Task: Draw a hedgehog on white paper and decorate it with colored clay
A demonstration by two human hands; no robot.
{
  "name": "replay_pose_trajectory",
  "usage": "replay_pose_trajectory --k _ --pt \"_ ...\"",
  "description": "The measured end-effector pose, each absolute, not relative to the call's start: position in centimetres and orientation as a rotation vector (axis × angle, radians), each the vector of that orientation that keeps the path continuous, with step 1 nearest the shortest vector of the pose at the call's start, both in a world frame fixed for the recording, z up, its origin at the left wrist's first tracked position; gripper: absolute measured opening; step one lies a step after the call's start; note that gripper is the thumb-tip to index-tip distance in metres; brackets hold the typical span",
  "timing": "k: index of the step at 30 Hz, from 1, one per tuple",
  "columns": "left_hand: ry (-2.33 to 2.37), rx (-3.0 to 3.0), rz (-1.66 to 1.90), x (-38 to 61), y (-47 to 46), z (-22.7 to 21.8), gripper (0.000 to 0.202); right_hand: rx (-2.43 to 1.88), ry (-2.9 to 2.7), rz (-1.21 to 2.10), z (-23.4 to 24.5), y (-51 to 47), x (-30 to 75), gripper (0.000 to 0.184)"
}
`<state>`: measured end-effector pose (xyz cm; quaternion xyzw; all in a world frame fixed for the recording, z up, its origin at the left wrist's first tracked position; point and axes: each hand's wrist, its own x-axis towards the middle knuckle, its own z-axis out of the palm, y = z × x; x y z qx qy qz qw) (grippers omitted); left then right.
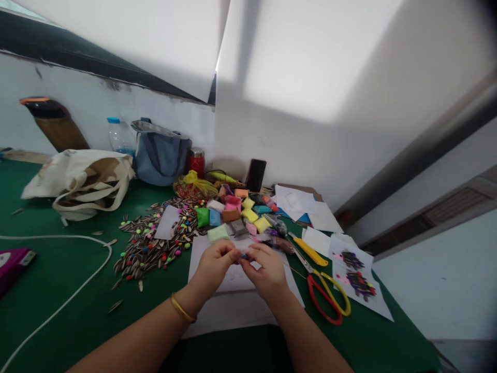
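Over a white sheet of paper (pixel 240 311), my left hand (pixel 213 264) and my right hand (pixel 267 267) meet fingertip to fingertip. Between them they pinch a small blue piece (pixel 244 256), perhaps modelling clay; the fingers cover most of it. Faint marks show on the paper below. Just beyond my hands lie several coloured clay packets (pixel 232 213). To my right hand's side are scissors (pixel 324 290) with one red and one yellow handle, and a yellow utility knife (pixel 309 251).
Left lies a pile of striped sunflower seeds (pixel 149 254) mixed with coloured balls. Sheets with seed figures (pixel 359 285) lie right. Behind stand a phone (pixel 256 175), a red flask (pixel 196 163), a blue bag (pixel 161 158) and a cloth bag (pixel 83 181). A white cable (pixel 70 300) crosses the green table.
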<state>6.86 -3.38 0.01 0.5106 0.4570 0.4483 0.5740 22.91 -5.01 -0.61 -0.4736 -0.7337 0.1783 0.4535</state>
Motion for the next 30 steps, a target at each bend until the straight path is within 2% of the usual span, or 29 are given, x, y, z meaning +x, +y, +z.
replay_pose_trajectory --k 5,11,15,21,25,30 --pt "0.999 1.177 1.089 6.7 -3.2 -0.1 0.034 -1.166 -1.705 0.601 -0.5 -4.9 22.9 0.009" --pt "0.930 1.205 1.108 6.4 -3.0 -0.7 0.038 -1.079 -1.588 0.913 -0.7 -4.5 22.9 0.018" --pt "0.885 1.357 1.140 6.2 -3.1 -0.5 0.032 -1.019 -1.428 1.195 -1.1 -4.2 23.1 0.019" --pt "0.972 1.702 1.201 6.1 -3.1 -0.2 0.011 -0.948 -1.264 1.348 -1.3 -4.3 23.0 0.019" --pt "1.074 1.871 1.184 5.7 -2.8 -0.5 0.012 -0.971 -1.007 1.432 -1.9 -4.2 22.7 0.027" --pt "0.984 1.639 1.197 5.7 -2.8 -1.0 0.012 -0.982 -0.858 1.487 -2.1 -3.9 22.6 0.034"
